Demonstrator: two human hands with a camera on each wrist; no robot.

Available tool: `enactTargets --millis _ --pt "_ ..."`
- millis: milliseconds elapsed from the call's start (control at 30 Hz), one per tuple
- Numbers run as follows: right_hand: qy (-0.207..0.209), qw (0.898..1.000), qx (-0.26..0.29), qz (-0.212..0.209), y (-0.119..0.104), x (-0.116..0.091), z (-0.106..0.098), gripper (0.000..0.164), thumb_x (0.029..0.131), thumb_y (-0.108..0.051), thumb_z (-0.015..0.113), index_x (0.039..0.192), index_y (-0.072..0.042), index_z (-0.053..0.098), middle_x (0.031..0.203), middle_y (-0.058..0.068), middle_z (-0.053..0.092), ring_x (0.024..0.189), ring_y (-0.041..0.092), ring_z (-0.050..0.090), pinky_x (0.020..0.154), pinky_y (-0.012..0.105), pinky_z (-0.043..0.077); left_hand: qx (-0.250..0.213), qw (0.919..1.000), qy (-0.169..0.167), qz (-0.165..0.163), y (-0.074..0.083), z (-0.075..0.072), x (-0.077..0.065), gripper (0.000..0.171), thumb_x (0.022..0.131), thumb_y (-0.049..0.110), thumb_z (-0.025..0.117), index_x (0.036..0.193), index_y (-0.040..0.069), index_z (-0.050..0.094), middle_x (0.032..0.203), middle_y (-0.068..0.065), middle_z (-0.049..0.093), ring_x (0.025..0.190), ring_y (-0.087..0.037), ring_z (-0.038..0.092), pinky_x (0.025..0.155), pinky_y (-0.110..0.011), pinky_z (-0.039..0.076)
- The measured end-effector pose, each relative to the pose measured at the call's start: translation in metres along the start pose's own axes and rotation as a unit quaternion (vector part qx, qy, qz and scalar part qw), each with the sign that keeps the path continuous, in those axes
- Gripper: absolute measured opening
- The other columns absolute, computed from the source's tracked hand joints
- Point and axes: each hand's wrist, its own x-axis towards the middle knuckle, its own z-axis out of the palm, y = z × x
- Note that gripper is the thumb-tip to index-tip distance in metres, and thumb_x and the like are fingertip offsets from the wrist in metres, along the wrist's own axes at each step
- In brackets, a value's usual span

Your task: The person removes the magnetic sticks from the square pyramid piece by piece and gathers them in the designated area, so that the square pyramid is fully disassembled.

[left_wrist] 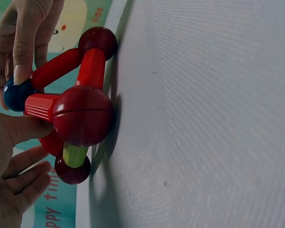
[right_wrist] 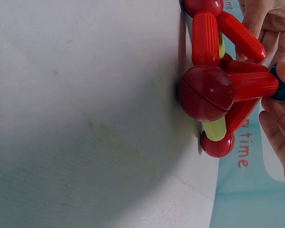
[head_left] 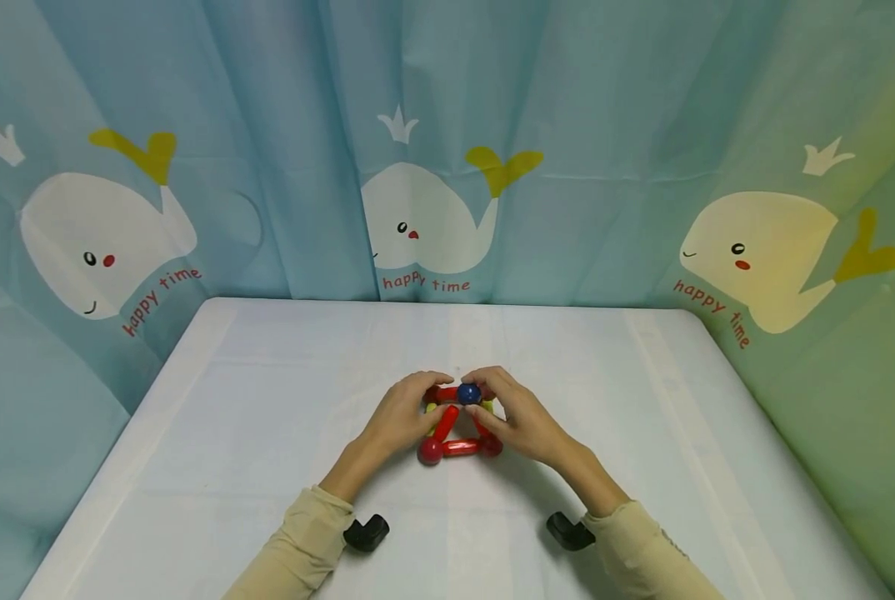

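Note:
Red and yellow rods joined by dark red balls make a four-cornered frame on the table, with a front-left ball [head_left: 431, 451] and a front rod [head_left: 461, 447]. Red rods slant up from its corners. My right hand [head_left: 526, 421] pinches a blue ball [head_left: 468, 394] above the frame, at the upper end of a slanting rod [right_wrist: 251, 85]. The front-left slanting rod [right_wrist: 242, 38] has its upper end apart from the blue ball. My left hand [head_left: 402, 417] is around the frame's left side, thumb beside that rod, its other fingers loosely spread.
A white table [head_left: 282, 367] lies under the frame. Behind it hangs a blue-green curtain [head_left: 605, 125] printed with whales. A black wrist device [head_left: 367, 533] sits at the left cuff, and another black device [head_left: 570, 532] at the right cuff.

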Motion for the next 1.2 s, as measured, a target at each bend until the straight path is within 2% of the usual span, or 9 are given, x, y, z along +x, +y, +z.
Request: enactTargets --millis 400,667,1200 --pt "-0.001 1.0 -0.001 -0.009 -0.005 -0.003 0.003 0.038 0.095 -0.008 0.072 0.129 -0.008 0.057 0.121 0.004 0.06 0.097 0.019 0.061 0.084 0.04 0.056 0.001 0.9999 -0.013 0.012 -0.002 0.004 -0.001 0.03 0.091 0.002 0.075 0.12 0.002 0.069 0.108 -0.011 0.071 0.092 -0.02 0.065 0.083 -0.036 0.056" --pt "-0.004 1.0 -0.007 -0.004 -0.006 -0.007 0.004 0.037 0.097 -0.01 0.071 0.13 -0.009 0.057 0.121 0.003 0.061 0.097 0.02 0.061 0.08 0.043 0.056 0.016 0.9997 -0.008 0.017 -0.003 0.007 -0.003 0.025 0.091 0.003 0.076 0.115 0.004 0.071 0.109 -0.011 0.072 0.097 -0.023 0.067 0.087 -0.04 0.056" --pt "0.007 1.0 -0.024 0.001 -0.008 -0.012 0.003 0.037 0.098 -0.011 0.069 0.132 -0.008 0.053 0.121 0.004 0.058 0.095 0.016 0.061 0.078 0.043 0.056 -0.009 0.9999 -0.014 0.005 -0.003 0.005 -0.004 0.019 0.093 0.005 0.074 0.111 0.007 0.071 0.103 -0.006 0.072 0.087 -0.017 0.063 0.082 -0.033 0.054"
